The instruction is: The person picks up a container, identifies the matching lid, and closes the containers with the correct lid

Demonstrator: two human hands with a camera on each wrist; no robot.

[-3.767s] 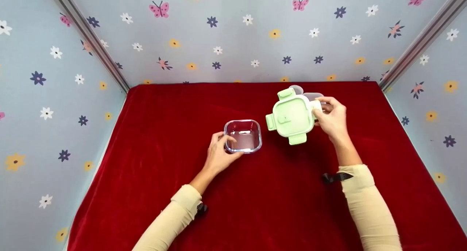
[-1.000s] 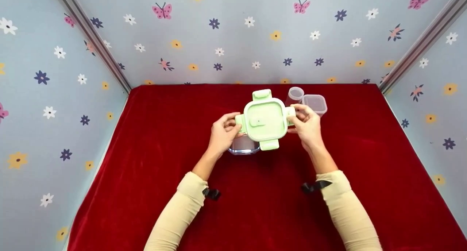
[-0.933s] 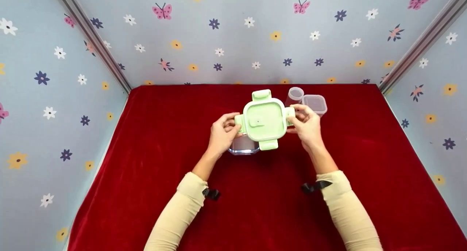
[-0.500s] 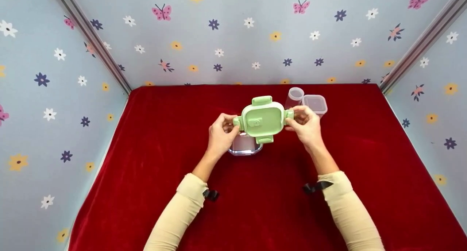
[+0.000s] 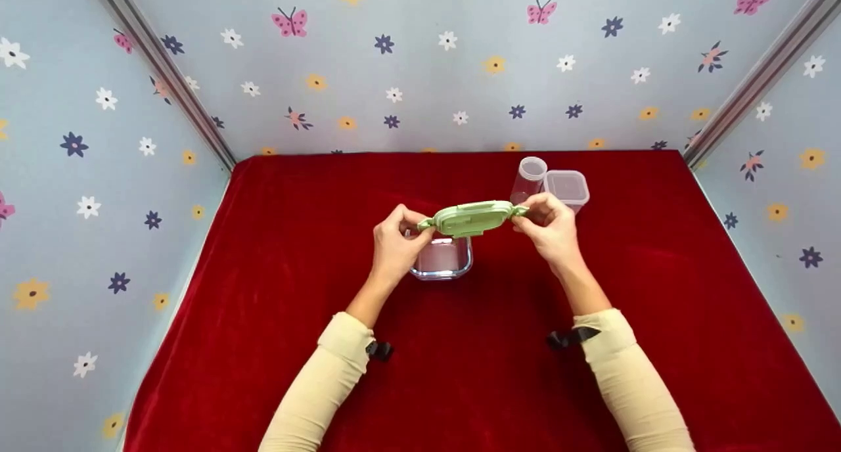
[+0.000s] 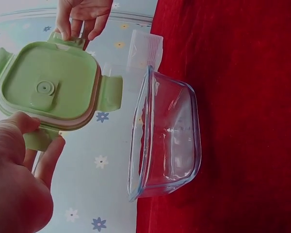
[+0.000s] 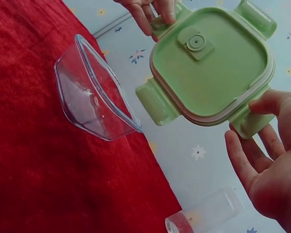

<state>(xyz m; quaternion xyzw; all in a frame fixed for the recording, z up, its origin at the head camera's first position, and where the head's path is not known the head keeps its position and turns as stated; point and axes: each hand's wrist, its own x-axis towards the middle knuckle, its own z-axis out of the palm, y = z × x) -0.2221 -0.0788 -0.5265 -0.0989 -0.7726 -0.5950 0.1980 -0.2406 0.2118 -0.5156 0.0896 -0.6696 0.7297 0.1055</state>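
Observation:
Between both hands a green square lid with side clips is held in the air, tilted nearly edge-on in the head view. The left hand pinches one clip between thumb and fingers, and the right hand pinches the opposite one. The lid's face, with a round vent plug, shows in both wrist views. Below and a little nearer stands the clear glass container, upright on the cloth and apart from the lid. In the head view the lid and left fingers cover its far edge.
Behind the right hand stand a clear round jar and a clear square plastic box, side by side. A red velvet cloth covers the table. Patterned panels enclose the back and sides.
The lid, first held by the right hand alone at the right, came over the container. The left hand left the container and took the opposite clip. Lately the lid has tipped edge-on.

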